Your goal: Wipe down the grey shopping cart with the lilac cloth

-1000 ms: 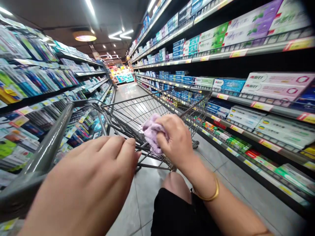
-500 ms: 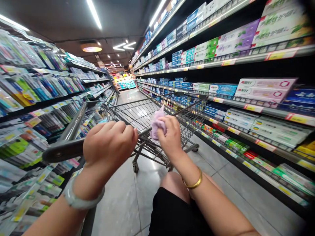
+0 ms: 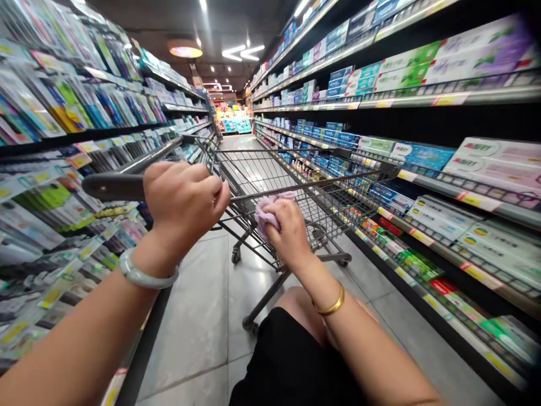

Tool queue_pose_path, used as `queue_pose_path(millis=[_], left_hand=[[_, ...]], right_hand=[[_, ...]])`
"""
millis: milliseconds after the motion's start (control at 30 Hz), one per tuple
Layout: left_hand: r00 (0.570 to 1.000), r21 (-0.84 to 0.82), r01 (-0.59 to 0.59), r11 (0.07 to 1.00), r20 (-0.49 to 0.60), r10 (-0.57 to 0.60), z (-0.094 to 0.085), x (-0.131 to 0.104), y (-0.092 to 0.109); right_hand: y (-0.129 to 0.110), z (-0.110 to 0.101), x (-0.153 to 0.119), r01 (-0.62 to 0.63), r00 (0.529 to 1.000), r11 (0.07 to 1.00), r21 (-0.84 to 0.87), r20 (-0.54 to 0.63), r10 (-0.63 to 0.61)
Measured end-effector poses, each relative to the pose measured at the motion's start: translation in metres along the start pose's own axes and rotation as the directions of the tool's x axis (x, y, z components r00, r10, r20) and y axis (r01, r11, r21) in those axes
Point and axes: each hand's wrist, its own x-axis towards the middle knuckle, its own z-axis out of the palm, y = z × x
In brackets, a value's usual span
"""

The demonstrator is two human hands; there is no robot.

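Note:
My left hand (image 3: 183,203) is wrapped round the near end of the dark handle (image 3: 114,186) of a wire shopping cart (image 3: 270,175); a pale bangle circles that wrist. A crumpled light purple cloth (image 3: 265,217) is gripped in my right hand (image 3: 289,228), and a gold bracelet is on this wrist. The cloth is at the near side frame of the cart; whether it presses on the metal is hard to tell. The wire basket shows no goods in it.
Shelves of toothpaste boxes (image 3: 486,163) run along the right. Hanging toothbrush packs (image 3: 63,107) line the left. Grey floor tiles (image 3: 190,316) lie below, with my knee and black clothing at the bottom. A brightly lit display (image 3: 234,121) stands at the aisle's far end.
The view has shifted, and the cart and both hands appear turned with it. The cloth is lower and more bunched up against the cart side. Both hands keep their hold.

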Motion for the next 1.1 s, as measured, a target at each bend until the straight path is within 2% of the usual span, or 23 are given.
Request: queue_pose_path(millis=[100,167,233,300,367,433,533,600,667,833,1000,1100], left_hand=[[0.999,-0.144,0.051,0.988,0.010,-0.050,0.005,0.000,0.018],[0.994,-0.257,0.111,0.960,0.028,-0.108,0.008,0.001,0.035],[0.991,-0.300,0.131,0.945,0.080,-0.112,0.012,0.000,0.051],[0.988,-0.265,0.123,0.956,0.121,-0.093,0.018,-0.004,0.063],[0.988,-0.195,0.127,0.972,0.110,-0.107,0.026,-0.009,0.071],[0.990,-0.141,0.136,0.981,0.059,-0.129,0.035,-0.012,0.075],[0.991,-0.102,0.127,0.987,-0.032,-0.131,0.045,-0.014,0.075],[0.988,-0.077,0.123,0.989,-0.089,-0.129,0.049,-0.013,0.075],[0.985,-0.059,0.123,0.991,-0.112,-0.129,0.050,-0.012,0.074],[0.987,-0.068,0.104,0.992,-0.117,-0.111,0.052,-0.014,0.070],[0.985,-0.131,0.112,0.985,-0.113,-0.127,0.058,-0.014,0.068],[0.984,-0.138,0.128,0.982,-0.102,-0.143,0.060,-0.012,0.069]], right_hand=[[-0.013,0.007,0.018,0.093,0.995,0.994,0.051,-0.023,-0.092],[-0.014,0.017,0.012,0.118,0.993,0.993,0.022,-0.019,-0.118],[-0.009,0.025,-0.006,0.099,0.995,0.995,-0.011,-0.017,-0.099],[-0.003,0.028,-0.024,0.030,0.997,0.999,0.012,-0.068,-0.029],[0.000,0.023,-0.029,-0.030,0.985,0.997,0.069,-0.168,0.041],[-0.002,0.013,-0.016,-0.017,0.962,0.995,0.098,-0.270,0.043],[-0.009,0.002,0.019,0.090,0.943,0.993,0.070,-0.327,-0.063],[-0.009,0.005,0.035,0.128,0.944,0.991,0.033,-0.311,-0.112],[-0.004,0.015,0.036,0.120,0.953,0.993,-0.023,-0.278,-0.121],[0.013,0.039,0.001,0.060,0.976,0.982,-0.179,-0.196,-0.095],[0.028,0.037,-0.018,0.120,0.985,0.951,-0.285,-0.088,-0.150],[0.041,0.035,-0.026,0.156,0.978,0.926,-0.343,-0.079,-0.194]])
